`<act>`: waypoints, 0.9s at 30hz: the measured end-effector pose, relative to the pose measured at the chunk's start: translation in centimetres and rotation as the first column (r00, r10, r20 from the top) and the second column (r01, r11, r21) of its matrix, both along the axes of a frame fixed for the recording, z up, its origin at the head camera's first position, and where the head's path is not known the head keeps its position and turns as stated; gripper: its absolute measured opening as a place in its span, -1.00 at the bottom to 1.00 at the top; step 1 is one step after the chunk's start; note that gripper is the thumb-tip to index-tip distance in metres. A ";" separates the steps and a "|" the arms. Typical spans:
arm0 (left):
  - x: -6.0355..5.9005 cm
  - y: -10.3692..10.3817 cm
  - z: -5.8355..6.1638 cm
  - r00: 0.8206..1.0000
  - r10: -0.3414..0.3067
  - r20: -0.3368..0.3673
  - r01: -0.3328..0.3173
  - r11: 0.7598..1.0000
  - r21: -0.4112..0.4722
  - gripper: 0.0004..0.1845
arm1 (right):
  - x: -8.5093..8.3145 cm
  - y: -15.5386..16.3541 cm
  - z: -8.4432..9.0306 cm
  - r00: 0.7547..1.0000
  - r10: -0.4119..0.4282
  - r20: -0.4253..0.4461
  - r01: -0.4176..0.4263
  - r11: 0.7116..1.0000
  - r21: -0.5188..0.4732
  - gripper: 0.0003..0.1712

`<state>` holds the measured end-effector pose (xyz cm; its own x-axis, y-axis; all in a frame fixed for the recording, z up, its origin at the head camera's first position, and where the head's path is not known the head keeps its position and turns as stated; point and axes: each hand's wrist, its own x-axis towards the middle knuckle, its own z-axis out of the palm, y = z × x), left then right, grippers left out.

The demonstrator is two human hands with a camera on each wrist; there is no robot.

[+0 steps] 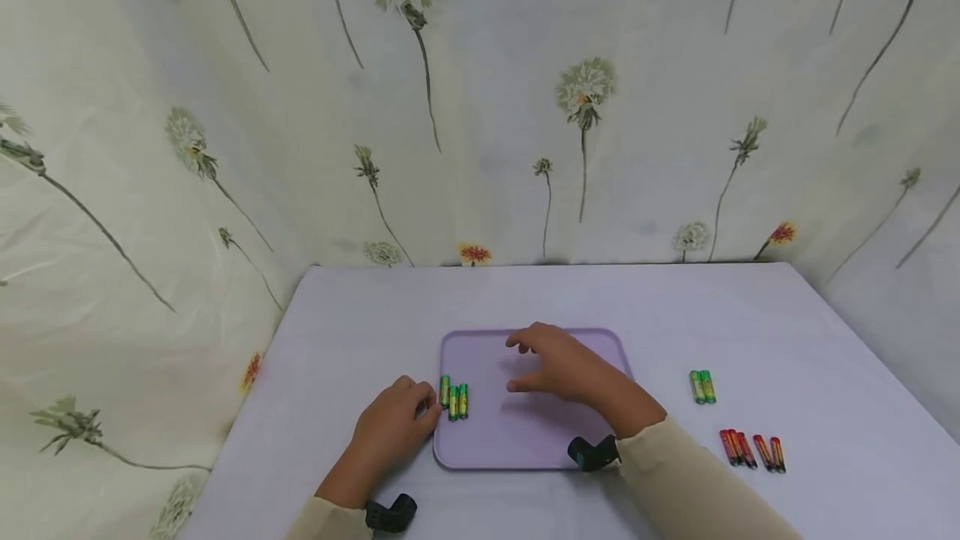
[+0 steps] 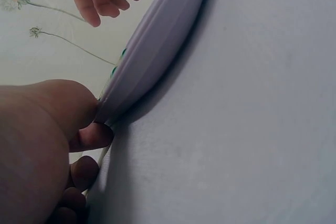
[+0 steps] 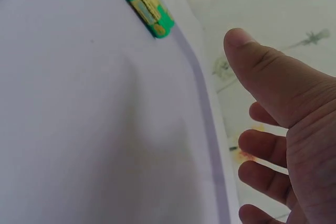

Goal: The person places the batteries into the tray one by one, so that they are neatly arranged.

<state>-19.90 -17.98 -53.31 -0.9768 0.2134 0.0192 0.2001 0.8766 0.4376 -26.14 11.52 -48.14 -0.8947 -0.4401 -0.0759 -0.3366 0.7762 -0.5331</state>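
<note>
Left hand (image 1: 393,427) grips the near left edge of the lilac tray (image 1: 525,440), fingers curled on its rim, three green batteries (image 1: 453,398) lying on the tray just beyond its fingertips. Right hand (image 1: 558,365) hovers over the tray's middle, fingers spread loose, holding nothing. Out past the right hand on the worktop (image 1: 750,315): five red batteries (image 1: 752,450), then two green ones (image 1: 702,387).

I see a pale lilac surface (image 1: 787,323) enclosed on three sides by cream fabric walls (image 1: 487,107) printed with dandelion stems and small red flowers, evenly lit.
</note>
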 end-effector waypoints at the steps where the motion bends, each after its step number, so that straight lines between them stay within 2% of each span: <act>1: 0.0 0.0 -0.1 1.000 0.001 0.002 -0.001 1.000 -0.002 -0.89 | 0.0 0.3 0.1 1.000 -0.003 0.002 0.003 1.000 -0.002 -0.25; 5: 0.0 0.1 -0.3 1.000 0.005 0.004 -0.005 1.000 -0.003 -0.89 | -0.2 2.0 0.3 1.000 -0.012 -0.009 0.012 1.000 0.001 -0.25; 11: 0.2 0.1 0.1 1.000 0.006 -0.013 -0.006 1.000 0.001 -0.89 | -0.7 5.6 0.9 0.998 -0.012 -0.068 0.013 1.000 0.005 -0.20; 15: 0.1 0.1 0.3 1.000 0.005 -0.026 -0.005 1.000 -0.004 -0.89 | -0.7 8.2 1.0 0.995 -0.043 -0.089 0.045 0.999 0.018 -0.20; 27: 0.3 0.3 0.5 1.000 0.003 -0.010 -0.003 1.000 -0.016 -0.90 | 0.2 14.4 1.5 0.988 -0.141 -0.070 0.145 0.988 0.057 -0.18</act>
<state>-19.61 -17.72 -52.77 -0.9773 0.2105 0.0255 0.2014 0.8840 0.4218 -25.94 25.94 -46.64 -0.9520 -0.3036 -0.0384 -0.2523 0.8497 -0.4631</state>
